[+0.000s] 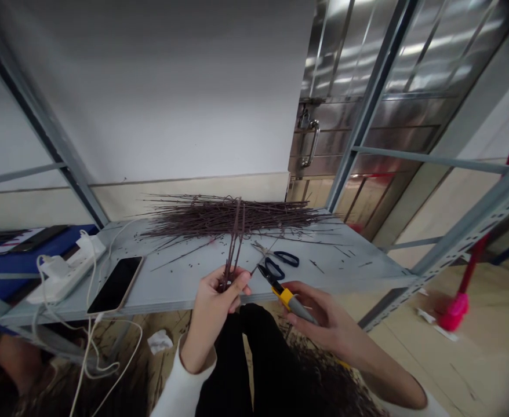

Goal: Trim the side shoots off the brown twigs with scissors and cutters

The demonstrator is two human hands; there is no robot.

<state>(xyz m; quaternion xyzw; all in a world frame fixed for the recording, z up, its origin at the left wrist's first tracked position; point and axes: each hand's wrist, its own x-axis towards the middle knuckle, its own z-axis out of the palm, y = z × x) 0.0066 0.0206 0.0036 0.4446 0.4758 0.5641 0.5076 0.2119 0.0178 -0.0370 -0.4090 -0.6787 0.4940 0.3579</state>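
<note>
My left hand (221,298) is closed around a few thin dark twigs (237,237) that stand nearly upright above the shelf's front edge. In my right hand (319,315) is a pair of pliers (287,295) with yellow and grey grips. Their dark jaws point up and left, close to a thin twig end beside my left fingertips. Whether the jaws touch that twig I cannot tell. Behind the pliers, scissors (276,259) with dark handles lie on the shelf. A wide pile of dark twigs (185,217) lies along the back.
On the grey shelf (345,263) are small twig bits. A phone (116,284) with a cable and a white power strip (69,269) lie at the left. Metal posts (363,116) frame the shelf. More twigs (324,376) lie on the floor, right of my legs.
</note>
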